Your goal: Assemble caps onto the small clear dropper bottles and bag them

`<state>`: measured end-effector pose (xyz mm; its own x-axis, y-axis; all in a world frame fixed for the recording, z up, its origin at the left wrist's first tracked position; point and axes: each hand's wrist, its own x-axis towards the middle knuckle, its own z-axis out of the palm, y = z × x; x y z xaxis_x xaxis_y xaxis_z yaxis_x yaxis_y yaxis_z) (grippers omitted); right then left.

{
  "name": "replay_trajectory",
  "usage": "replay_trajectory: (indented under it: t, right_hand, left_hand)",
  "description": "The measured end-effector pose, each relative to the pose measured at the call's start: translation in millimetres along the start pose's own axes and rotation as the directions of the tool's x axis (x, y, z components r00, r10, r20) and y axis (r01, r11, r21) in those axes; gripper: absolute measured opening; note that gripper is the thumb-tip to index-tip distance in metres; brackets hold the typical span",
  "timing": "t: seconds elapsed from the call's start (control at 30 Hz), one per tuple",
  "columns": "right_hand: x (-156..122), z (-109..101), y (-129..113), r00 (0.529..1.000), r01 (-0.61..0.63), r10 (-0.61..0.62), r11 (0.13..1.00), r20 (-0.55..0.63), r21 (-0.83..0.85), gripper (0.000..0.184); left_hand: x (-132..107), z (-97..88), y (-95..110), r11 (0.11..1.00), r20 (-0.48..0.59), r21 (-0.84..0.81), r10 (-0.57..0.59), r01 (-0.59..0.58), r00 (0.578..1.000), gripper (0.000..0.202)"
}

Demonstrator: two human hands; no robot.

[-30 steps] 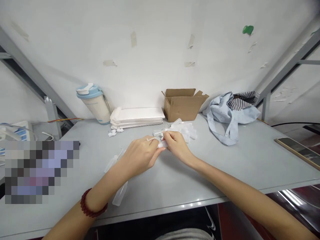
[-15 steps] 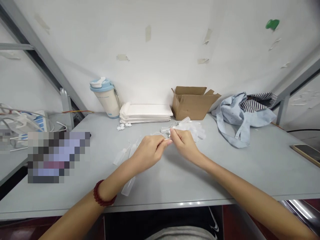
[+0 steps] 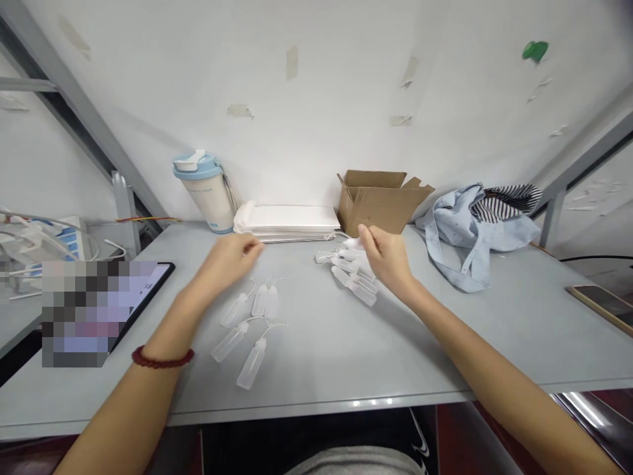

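Small clear squeeze bottles (image 3: pixel 352 277) lie slantwise in a pile just in front of the cardboard box (image 3: pixel 378 201). The right hand (image 3: pixel 388 257) touches them, thumb and forefinger pinched. The left hand (image 3: pixel 232 254), loosely curled and empty, hovers well left of the box.

A: Lighting?
B: Bright, even, seems overhead. White plaster wall (image 3: pixel 321 152) nearly blown out mid-frame. Shadows soft, faint.
A: Glare?
B: Small specular spots on front edge of pale grey table top (image 3: pixel 376 401).
A: Sharpness?
B: Centre sharp, left hand (image 3: pixel 232 254) slightly motion-blurred. Fisheye bends grey metal frame bars (image 3: pixel 74 115) at corners. Pixelated mosaic block (image 3: pixel 89 310) on left.
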<state>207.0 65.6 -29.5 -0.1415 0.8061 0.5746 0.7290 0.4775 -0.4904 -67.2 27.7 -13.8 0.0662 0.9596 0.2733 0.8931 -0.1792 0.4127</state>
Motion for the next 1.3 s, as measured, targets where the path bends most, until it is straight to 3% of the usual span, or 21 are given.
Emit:
replay_trajectory:
  t: [0.07, 0.17, 0.3, 0.53, 0.7, 0.83, 1.07, 1.17, 1.3]
  right_hand:
    - [7.3, -1.0, 11.9, 1.000, 0.010, -0.010, 0.994, -0.001, -0.109, 0.040]
    - [11.7, 2.1, 23.0, 0.998, -0.020, 0.031, 0.981, 0.055, -0.191, 0.032]
    - [11.7, 5.0, 27.1, 0.990, -0.071, 0.091, 0.982, 0.109, -0.175, 0.026]
    - [9.8, 1.3, 20.5, 0.982, -0.029, 0.084, 0.951, 0.167, -0.308, 0.022]
    - [4.8, -0.1, 12.2, 0.973, -0.074, 0.141, 0.939, 0.181, -0.335, 0.018]
    - [1.5, -0.2, 7.0, 0.974, -0.082, 0.156, 0.921, 0.167, -0.381, 0.018]
    - [1.7, -0.9, 5.4, 0.965, -0.074, 0.154, 0.935, 0.210, -0.346, 0.017]
    - [3.5, -3.0, 6.6, 0.976, -0.084, 0.140, 0.950, 0.169, -0.300, 0.018]
    - [-0.2, -7.6, -5.9, 1.000, 0.000, 0.005, 0.978, 0.023, -0.211, 0.016]
  left_hand:
    - [6.3, -10.2, -28.9, 0.966, -0.020, 0.252, -0.047, 0.051, 0.999, 0.028]
    - [10.8, -16.8, -58.5, 0.875, -0.030, 0.475, -0.089, 0.093, 0.996, 0.034]
    - [12.2, -13.7, -71.6, 0.891, 0.121, 0.451, -0.118, 0.051, 0.986, 0.036]
    - [14.6, -1.7, -70.4, 0.931, 0.159, 0.364, -0.096, 0.032, 0.983, 0.024]
    - [13.1, 3.3, -74.2, 0.924, 0.145, 0.356, -0.202, 0.139, 0.969, 0.015]
    - [9.1, 1.9, -76.3, 0.909, 0.155, 0.375, -0.253, 0.180, 0.955, 0.019]
    - [4.9, -5.7, -53.2, 0.911, 0.146, 0.368, -0.252, 0.184, 0.957, 0.020]
    - [4.3, -8.8, -40.7, 0.936, 0.112, 0.318, -0.197, 0.153, 0.974, 0.022]
    - [5.2, -9.0, -27.9, 0.968, 0.068, 0.214, -0.145, 0.128, 0.987, 0.028]
